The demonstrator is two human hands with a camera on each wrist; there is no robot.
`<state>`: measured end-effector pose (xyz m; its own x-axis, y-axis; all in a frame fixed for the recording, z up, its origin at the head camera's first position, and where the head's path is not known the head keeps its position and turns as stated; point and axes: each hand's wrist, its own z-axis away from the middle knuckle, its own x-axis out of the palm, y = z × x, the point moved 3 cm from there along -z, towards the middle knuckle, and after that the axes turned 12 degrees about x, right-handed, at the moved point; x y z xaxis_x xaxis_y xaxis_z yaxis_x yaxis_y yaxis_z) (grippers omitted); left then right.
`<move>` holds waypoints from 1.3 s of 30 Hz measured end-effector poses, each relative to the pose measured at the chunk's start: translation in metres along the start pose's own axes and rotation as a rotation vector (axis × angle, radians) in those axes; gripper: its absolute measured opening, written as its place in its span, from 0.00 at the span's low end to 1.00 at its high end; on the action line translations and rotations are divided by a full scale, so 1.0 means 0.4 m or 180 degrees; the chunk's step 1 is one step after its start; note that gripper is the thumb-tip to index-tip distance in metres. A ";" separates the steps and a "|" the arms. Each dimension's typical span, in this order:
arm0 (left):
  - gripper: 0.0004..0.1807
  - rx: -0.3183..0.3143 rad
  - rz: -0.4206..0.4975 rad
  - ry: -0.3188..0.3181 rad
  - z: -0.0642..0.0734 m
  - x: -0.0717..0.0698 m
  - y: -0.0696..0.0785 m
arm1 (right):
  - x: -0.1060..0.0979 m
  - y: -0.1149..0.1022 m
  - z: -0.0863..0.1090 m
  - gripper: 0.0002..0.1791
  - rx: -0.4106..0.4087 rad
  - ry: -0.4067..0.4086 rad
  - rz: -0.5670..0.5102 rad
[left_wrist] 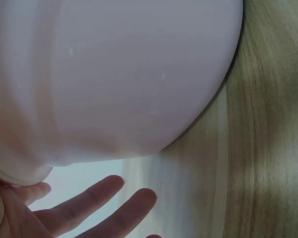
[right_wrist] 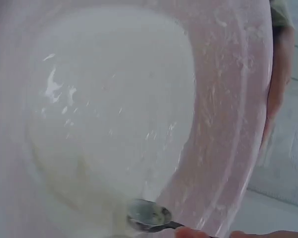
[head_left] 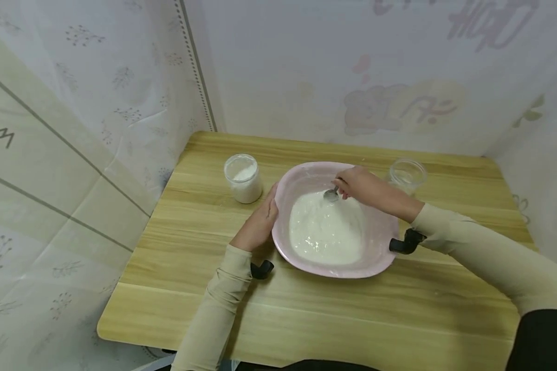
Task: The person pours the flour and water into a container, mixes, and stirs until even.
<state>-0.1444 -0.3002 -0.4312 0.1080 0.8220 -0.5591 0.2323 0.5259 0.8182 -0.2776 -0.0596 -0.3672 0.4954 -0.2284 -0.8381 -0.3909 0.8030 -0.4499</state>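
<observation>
A pink plastic basin [head_left: 380, 255] stands on the wooden table, holding a thick, glossy white mixture [head_left: 326, 226]. My right hand [head_left: 362, 188] pinches the handle of a small metal spoon [head_left: 330, 196] inside the basin, near its far side. In the right wrist view the spoon's bowl [right_wrist: 149, 214] is over the edge of the mixture. My left hand [head_left: 261, 222] rests against the basin's left rim from outside. Extended fingers [left_wrist: 131, 210] show below that rim in the left wrist view. White streaks smear the basin's inner wall [right_wrist: 223, 114].
Left of the basin, close to the left hand, stands a clear jar [head_left: 244, 180] with white powder in it. Another clear glass jar [head_left: 407, 174] is behind the right forearm. Patterned curtains [head_left: 278, 67] hang behind the wooden table [head_left: 176, 257].
</observation>
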 end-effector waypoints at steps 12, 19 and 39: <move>0.32 -0.0053 0.0025 0.0021 0.007 -0.004 0.001 | -0.022 0.046 0.103 0.19 -0.0010 -0.0926 0.0229; 0.32 -0.0012 0.0072 0.0019 0.006 0.000 0.002 | 0.054 0.005 0.104 0.18 -0.0006 -0.1407 -0.0579; 0.32 -0.0031 0.0050 0.0017 0.007 0.003 0.002 | -0.019 0.029 -0.008 0.18 0.0120 -0.0088 -0.0230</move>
<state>-0.1414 -0.2995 -0.4316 0.1064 0.8313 -0.5456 0.2212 0.5152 0.8281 -0.2884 -0.0505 -0.3671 0.5427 -0.2716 -0.7948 -0.3240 0.8053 -0.4964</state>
